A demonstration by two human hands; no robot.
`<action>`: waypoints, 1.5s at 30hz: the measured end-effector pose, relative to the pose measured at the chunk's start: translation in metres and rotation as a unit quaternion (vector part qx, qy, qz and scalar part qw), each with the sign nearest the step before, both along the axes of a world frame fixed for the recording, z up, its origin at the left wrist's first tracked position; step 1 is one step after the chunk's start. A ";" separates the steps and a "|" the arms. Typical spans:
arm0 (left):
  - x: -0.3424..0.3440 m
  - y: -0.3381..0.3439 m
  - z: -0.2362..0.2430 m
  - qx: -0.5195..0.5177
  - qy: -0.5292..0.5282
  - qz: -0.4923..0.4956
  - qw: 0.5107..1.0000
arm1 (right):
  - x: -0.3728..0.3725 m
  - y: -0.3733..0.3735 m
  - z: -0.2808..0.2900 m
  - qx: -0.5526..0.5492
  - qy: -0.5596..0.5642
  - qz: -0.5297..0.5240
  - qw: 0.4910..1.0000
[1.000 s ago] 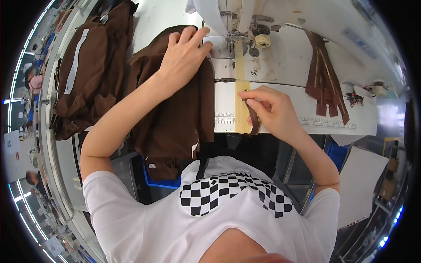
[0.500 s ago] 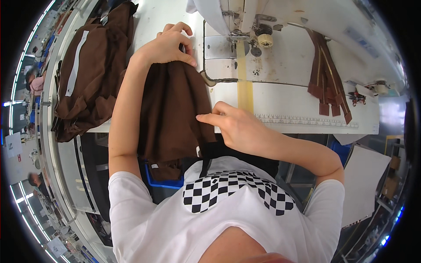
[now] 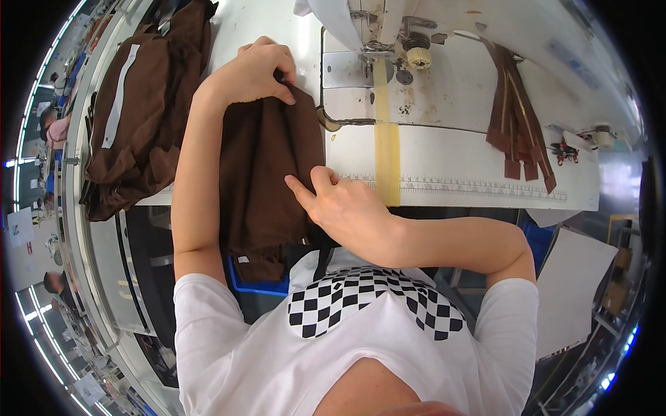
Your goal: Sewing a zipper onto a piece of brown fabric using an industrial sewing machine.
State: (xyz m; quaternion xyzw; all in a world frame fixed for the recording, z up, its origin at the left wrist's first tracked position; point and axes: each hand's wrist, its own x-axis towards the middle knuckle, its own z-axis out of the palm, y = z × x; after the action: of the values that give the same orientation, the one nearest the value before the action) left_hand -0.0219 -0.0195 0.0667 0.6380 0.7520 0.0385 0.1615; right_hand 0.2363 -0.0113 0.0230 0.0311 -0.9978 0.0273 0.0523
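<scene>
A brown fabric piece (image 3: 267, 166) with soft lengthwise folds hangs from the white sewing table over its front edge. My left hand (image 3: 260, 73) is closed on its far end, thumb on top and fingers curled over the cloth. Over the right edge of the same fabric is my right hand (image 3: 350, 215), one finger stretched out and lying on the cloth, another bent beside it. The undersides of its remaining fingers are hidden. Just right of the fabric stands a sewing machine (image 3: 378, 52), its metal plate set into the tabletop.
A pile of brown garment pieces (image 3: 142, 104) with a white strip lies at the left. Brown zippers (image 3: 517, 111) lie at the right. Yellow tape (image 3: 388, 152) crosses a ruler strip (image 3: 458, 186) along the front edge. A blue bin (image 3: 260, 284) is below.
My right hand has slid left and slightly nearer, its stretched finger now farther in over the fabric. My left hand and the far end of the fabric have shifted a little left.
</scene>
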 end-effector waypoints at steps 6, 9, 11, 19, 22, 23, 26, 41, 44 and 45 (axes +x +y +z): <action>0.026 0.004 -0.023 0.189 -0.090 -0.072 0.975 | 0.009 0.033 0.004 -0.288 -0.053 0.005 0.956; 0.038 0.003 -0.023 0.222 -0.077 -0.085 0.968 | 0.015 0.061 -0.009 -0.370 0.107 -0.038 0.922; 0.038 -0.001 -0.024 0.239 -0.101 -0.088 0.962 | 0.007 0.086 -0.010 -0.461 0.052 -0.114 0.878; 0.038 0.005 -0.030 0.225 -0.025 -0.051 0.973 | -0.033 0.110 0.014 -0.521 -0.088 -0.235 0.816; 0.035 0.008 -0.044 0.221 0.031 0.009 0.975 | -0.046 0.106 0.007 -0.532 -0.067 -0.236 0.810; 0.036 0.010 -0.045 0.217 0.057 0.036 0.974 | -0.046 0.107 -0.001 -0.532 -0.065 -0.237 0.811; 0.033 0.013 -0.038 0.192 0.011 0.020 0.981 | -0.040 0.111 -0.016 -0.522 -0.013 -0.202 0.828; 0.050 0.028 -0.049 0.159 -0.368 0.087 0.912 | -0.033 0.141 -0.009 -0.651 0.060 -0.298 0.695; 0.052 0.029 -0.048 0.172 -0.429 0.107 0.880 | -0.032 0.141 -0.011 -0.660 0.073 -0.292 0.689; 0.054 0.029 -0.048 0.189 -0.447 0.123 0.866 | -0.032 0.141 -0.012 -0.665 0.078 -0.285 0.686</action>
State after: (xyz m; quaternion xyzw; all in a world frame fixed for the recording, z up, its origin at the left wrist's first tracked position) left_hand 0.0320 0.0096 0.0187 0.4725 0.6502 0.4804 0.3511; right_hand 0.2045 0.1293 0.0113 -0.2958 -0.6706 0.6652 0.1426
